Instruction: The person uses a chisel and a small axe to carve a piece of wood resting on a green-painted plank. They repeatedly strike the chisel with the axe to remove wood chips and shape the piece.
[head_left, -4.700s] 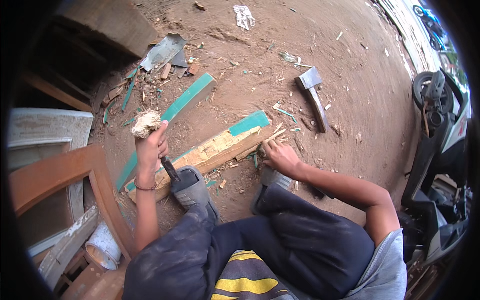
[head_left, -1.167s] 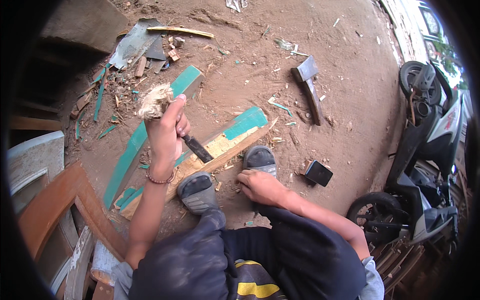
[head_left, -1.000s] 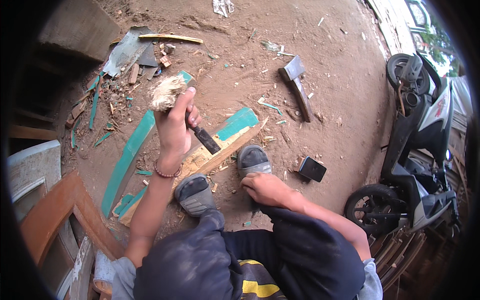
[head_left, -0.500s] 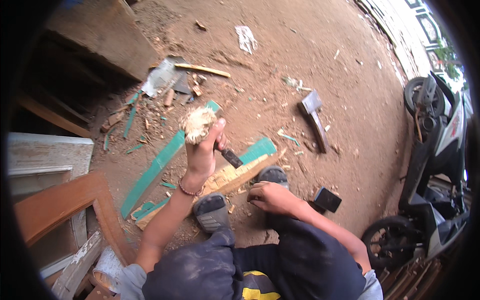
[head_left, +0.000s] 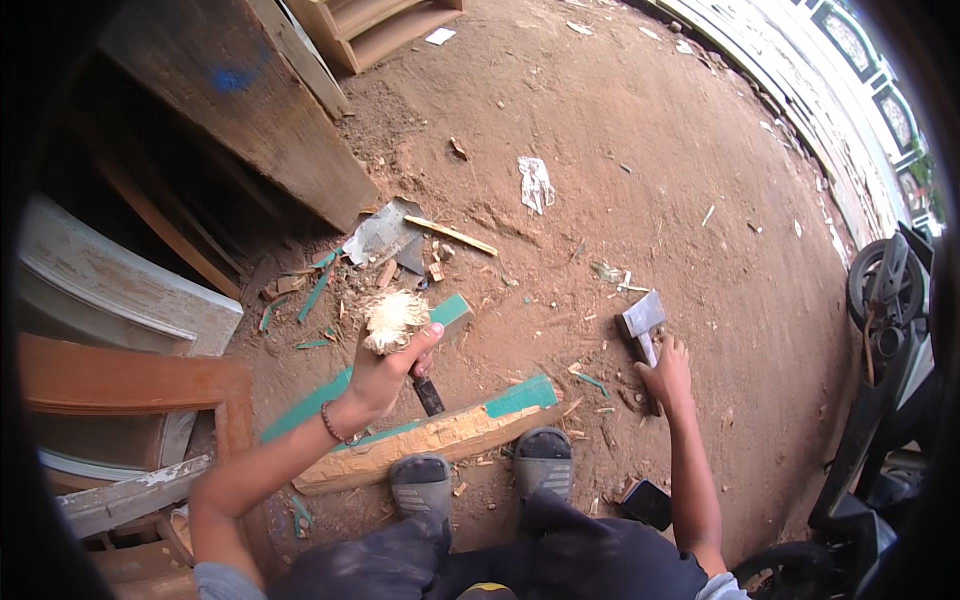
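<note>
In my left hand [head_left: 385, 375] is a chisel with a frayed, splayed wooden handle top [head_left: 396, 320]; its dark blade [head_left: 430, 397] points down toward a partly green wooden beam [head_left: 450, 430]. The beam's near side is chipped to bare yellow wood, and it lies just ahead of my sandalled feet. Out to the right, my right hand [head_left: 668, 378] closes round the dark handle of a hatchet-like tool with a broad metal head [head_left: 643, 313], resting on the dirt. Behind the left hand lies a second green piece of wood [head_left: 312, 402].
Wood scraps and a grey sheet [head_left: 385, 233] litter the ground ahead. Old door frames [head_left: 130, 372] and a large wooden panel [head_left: 240, 110] stand at left. A dark phone-like slab [head_left: 647, 503] lies by my right foot. A motorbike [head_left: 880, 400] stands at right.
My right hand has left my knee area, reached out to the right and taken hold of the hatchet-like tool's handle. The left hand still holds the chisel; the view has shifted.
</note>
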